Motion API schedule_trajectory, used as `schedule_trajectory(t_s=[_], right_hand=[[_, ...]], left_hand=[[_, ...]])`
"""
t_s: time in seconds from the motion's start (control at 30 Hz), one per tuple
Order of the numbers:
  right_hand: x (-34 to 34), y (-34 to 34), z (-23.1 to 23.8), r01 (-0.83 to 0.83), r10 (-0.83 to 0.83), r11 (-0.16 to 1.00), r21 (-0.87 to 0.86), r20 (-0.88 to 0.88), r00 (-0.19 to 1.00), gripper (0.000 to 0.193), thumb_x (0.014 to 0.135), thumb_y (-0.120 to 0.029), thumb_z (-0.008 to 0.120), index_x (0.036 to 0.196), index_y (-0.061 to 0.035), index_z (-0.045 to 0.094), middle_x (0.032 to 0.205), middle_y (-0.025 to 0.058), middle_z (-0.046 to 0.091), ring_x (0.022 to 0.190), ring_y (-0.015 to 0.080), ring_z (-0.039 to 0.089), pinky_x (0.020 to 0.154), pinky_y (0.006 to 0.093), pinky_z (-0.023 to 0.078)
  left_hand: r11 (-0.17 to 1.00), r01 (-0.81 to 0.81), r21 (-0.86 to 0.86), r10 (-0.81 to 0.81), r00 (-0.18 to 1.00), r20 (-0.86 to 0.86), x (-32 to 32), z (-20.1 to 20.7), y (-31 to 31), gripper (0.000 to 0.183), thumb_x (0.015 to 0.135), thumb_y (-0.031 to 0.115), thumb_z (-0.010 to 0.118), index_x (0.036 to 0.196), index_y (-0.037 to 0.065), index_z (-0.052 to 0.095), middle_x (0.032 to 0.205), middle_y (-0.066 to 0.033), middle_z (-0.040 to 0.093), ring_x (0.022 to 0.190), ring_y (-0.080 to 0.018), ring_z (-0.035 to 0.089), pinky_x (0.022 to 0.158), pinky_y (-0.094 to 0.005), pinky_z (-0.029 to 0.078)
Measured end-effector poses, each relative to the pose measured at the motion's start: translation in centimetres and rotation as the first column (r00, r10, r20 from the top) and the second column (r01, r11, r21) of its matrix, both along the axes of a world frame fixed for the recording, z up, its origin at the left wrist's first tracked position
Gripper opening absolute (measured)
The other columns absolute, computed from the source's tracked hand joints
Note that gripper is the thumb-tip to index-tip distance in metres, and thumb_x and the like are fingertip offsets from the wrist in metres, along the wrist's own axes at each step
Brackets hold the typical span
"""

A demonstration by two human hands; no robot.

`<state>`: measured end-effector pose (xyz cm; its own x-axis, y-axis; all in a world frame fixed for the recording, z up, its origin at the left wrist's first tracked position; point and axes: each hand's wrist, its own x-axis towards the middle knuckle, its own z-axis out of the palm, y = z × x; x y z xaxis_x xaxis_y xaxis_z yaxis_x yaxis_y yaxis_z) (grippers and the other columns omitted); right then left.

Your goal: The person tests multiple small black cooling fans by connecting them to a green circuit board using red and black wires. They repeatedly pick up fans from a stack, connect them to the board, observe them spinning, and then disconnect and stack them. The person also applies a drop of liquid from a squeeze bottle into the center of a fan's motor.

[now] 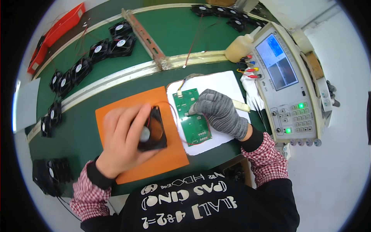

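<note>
My bare left hand [123, 135] grips a black square cooling fan [157, 133] by its frame, over an orange sheet [174, 156]. A thin wire [174, 112] runs from the fan toward a green circuit board [182, 103], which lies on a white pad [220, 82]. Above the board's right side is my right hand [219, 112] in a grey knitted glove, its fingers closed in a pinch near the board's middle. What those fingertips hold is hidden. A white connector [179, 93] with coloured wires sits at the board's far end.
Several black fans [98, 49] line the bench at left, with more [222, 11] at the far right. A metal bar [145, 36] divides the back. At right stand a yellowish bottle [239, 47], a test instrument [288, 77], a white cloth item [252, 92] and tweezers [260, 115].
</note>
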<state>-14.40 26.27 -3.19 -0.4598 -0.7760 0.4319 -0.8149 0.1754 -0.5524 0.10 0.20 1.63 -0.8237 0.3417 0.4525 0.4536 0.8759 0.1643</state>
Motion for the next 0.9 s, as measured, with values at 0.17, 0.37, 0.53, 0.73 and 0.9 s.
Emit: schedule_trajectory(t_s=[0.17, 0.37, 0.53, 0.73, 0.9], right_hand=[[-0.1, -0.1, 0.1, 0.024, -0.024, 1.000, 0.009, 0.043, 0.999, 0.018, 0.073, -0.005, 0.073, 0.089, -0.0125, 0.071, 0.085, 0.0055, 0.066, 0.084, 0.0253, 0.064, 0.076, 0.0371, 0.053], [-0.1, -0.1, -0.7, 0.053, -0.039, 0.993, -0.104, 0.140, 0.989, 0.018, 0.076, -0.006, 0.073, 0.092, -0.0121, 0.071, 0.087, 0.0069, 0.067, 0.086, 0.0251, 0.065, 0.076, 0.0364, 0.054], [0.5, 0.1, -0.3, 0.075, -0.076, 0.997, 0.022, 0.086, 0.993, 0.016, 0.077, -0.004, 0.071, 0.093, -0.0093, 0.071, 0.089, 0.0067, 0.067, 0.087, 0.0260, 0.064, 0.077, 0.0363, 0.054], [0.4, 0.6, -0.9, 0.074, -0.033, 0.980, -0.182, 0.216, 0.976, 0.017, 0.080, -0.001, 0.069, 0.096, -0.0054, 0.068, 0.094, 0.0104, 0.068, 0.088, 0.0266, 0.066, 0.079, 0.0351, 0.053], [0.3, 0.3, -0.6, 0.266, -0.176, 0.942, -0.204, 0.374, 0.910, 0.023, 0.084, -0.004, 0.072, 0.106, -0.0048, 0.066, 0.093, 0.0071, 0.068, 0.084, 0.0176, 0.065, 0.074, 0.0288, 0.053]], left_hand=[[0.855, 0.378, 0.355, -0.361, 0.925, -0.117, 5.1, 5.5, -0.6, 0.072, 0.076, 0.041, 0.077, 0.128, -0.002, 0.051, 0.111, -0.0160, 0.062, 0.097, -0.0335, 0.058, 0.082, -0.0429, 0.048], [-0.012, -0.262, 0.965, -0.834, 0.535, 0.135, 4.2, 5.2, -0.7, 0.066, 0.078, 0.040, 0.077, 0.122, -0.005, 0.054, 0.112, -0.0201, 0.062, 0.093, -0.0337, 0.062, 0.078, -0.0433, 0.052], [0.868, 0.097, 0.487, 0.040, 0.964, -0.263, 2.9, 5.1, -0.4, 0.062, 0.081, 0.040, 0.076, 0.117, -0.007, 0.057, 0.113, -0.0236, 0.062, 0.090, -0.0340, 0.065, 0.074, -0.0436, 0.055], [0.992, 0.121, -0.034, -0.124, 0.887, -0.445, -11.4, 6.0, 0.1, 0.084, 0.077, 0.040, 0.076, 0.142, -0.001, 0.040, 0.142, -0.0224, 0.046, 0.127, -0.0365, 0.050, 0.106, -0.0461, 0.040], [0.935, -0.343, -0.094, 0.335, 0.938, -0.093, -20.5, -1.3, -8.8, 0.096, 0.063, 0.037, 0.086, 0.143, 0.005, 0.043, 0.141, -0.0182, 0.047, 0.134, -0.0341, 0.039, 0.110, -0.0484, 0.031]])
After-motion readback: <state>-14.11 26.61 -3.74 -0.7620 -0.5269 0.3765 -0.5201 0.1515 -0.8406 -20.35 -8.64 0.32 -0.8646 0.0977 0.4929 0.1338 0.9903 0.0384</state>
